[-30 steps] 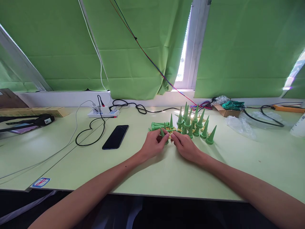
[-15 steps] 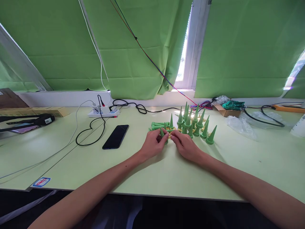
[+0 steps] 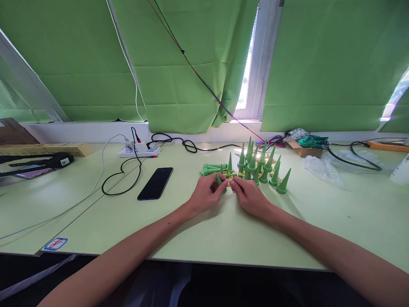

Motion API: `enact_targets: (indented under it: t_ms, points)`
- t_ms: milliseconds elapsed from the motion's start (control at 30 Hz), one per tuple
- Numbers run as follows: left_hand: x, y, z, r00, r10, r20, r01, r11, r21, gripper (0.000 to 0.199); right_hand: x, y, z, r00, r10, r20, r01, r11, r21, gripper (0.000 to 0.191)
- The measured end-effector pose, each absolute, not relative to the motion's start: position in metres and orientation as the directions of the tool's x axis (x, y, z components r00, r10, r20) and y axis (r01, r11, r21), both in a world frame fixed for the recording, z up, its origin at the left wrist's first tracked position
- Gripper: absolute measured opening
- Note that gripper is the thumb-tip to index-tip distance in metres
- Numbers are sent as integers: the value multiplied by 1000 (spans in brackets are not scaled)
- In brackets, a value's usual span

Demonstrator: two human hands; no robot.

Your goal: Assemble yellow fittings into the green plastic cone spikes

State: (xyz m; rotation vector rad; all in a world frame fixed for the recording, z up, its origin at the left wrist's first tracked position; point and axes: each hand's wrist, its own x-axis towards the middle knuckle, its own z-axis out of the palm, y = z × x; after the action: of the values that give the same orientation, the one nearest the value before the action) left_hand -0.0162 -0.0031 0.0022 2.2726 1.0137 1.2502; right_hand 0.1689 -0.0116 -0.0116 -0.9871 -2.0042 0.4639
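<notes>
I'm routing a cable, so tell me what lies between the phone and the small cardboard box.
The head view shows lying green cones, then standing green cones, with small yellow pieces among them.

The bare left arm [image 3: 134,242] comes in from 8 o'clock and points to 2 o'clock, while the bare right arm [image 3: 322,239] comes in from 4 o'clock and points to 10 o'clock. The left hand [image 3: 206,192] has its thumb and fingers bent in a pinch. At its 3 o'clock, the right hand [image 3: 252,197] curls its fingers in, tips close to the left ones
</notes>
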Motion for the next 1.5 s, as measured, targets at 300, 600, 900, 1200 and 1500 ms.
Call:
enact_targets:
  t_ms: [300,600,900,1200,1500]
  points:
    - [-15,-5,3,425,609,670,429,-787,443,12,168,-11,-10,-282,794,538,474,603,-642,31]
    - [-20,-1,2,548,459,699,432,-871,234,10,169,-11,-10,-288,790,540,465,609,-643,30]
    - [-22,4,-6,594,363,718,485,-873,39,15,169,-12,-11,-301,773,559,456,631,-628,29]
    - [-22,3,-8,606,367,706,503,-864,17,19,170,-13,-8,-301,771,562,473,632,-614,31]
    - [-22,2,-8,617,353,704,500,-866,-3,17,169,-14,-8,-294,776,559,484,625,-613,35]
